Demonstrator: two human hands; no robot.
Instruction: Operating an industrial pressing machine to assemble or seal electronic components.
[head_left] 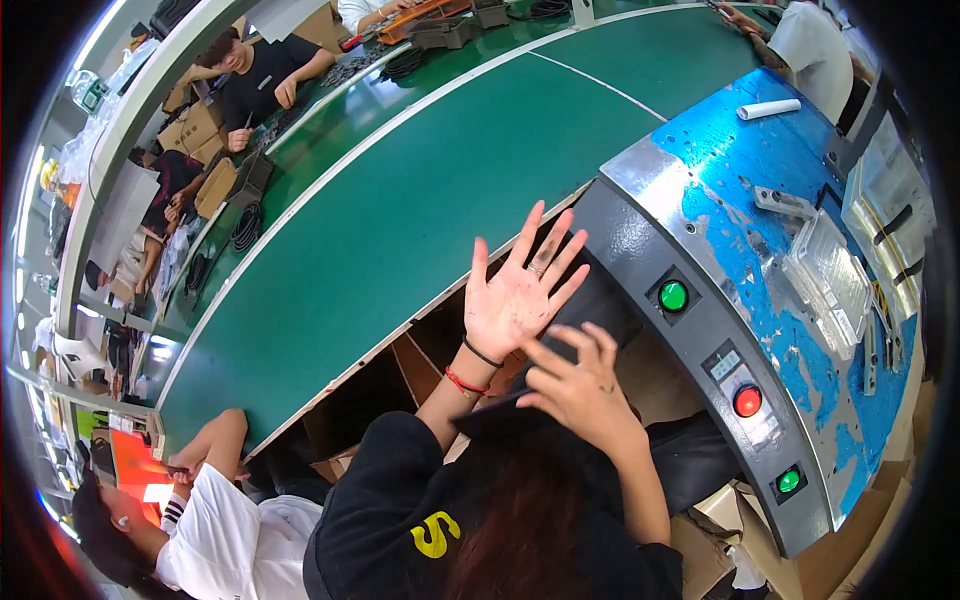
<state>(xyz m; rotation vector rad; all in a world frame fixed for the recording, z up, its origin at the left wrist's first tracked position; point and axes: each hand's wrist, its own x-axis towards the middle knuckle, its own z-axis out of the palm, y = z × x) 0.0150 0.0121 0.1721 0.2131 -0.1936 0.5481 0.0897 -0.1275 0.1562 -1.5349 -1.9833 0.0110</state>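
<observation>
My left hand (pixel 515 298) is held up, palm showing and fingers spread, with nothing in it. Dark smudges mark its palm and fingers; a ring sits on one finger, and a black and a red band circle the wrist. Just below and to the right, my right hand (pixel 580 385) has its fingers apart and loosely bent, slightly blurred, back of the hand showing. It holds nothing that I can see. Its fingertips are close to the left wrist; whether they touch it I cannot tell. A dark flat edge and black cloth lie under both hands.
A green conveyor belt (pixel 400 200) runs beyond my hands. To the right stands a blue-topped machine (pixel 720 150) with green (pixel 673 295) and red (pixel 747 400) buttons, a white roll (pixel 768 109) and clear plastic trays (pixel 830 280). Co-workers sit along the far side and at lower left.
</observation>
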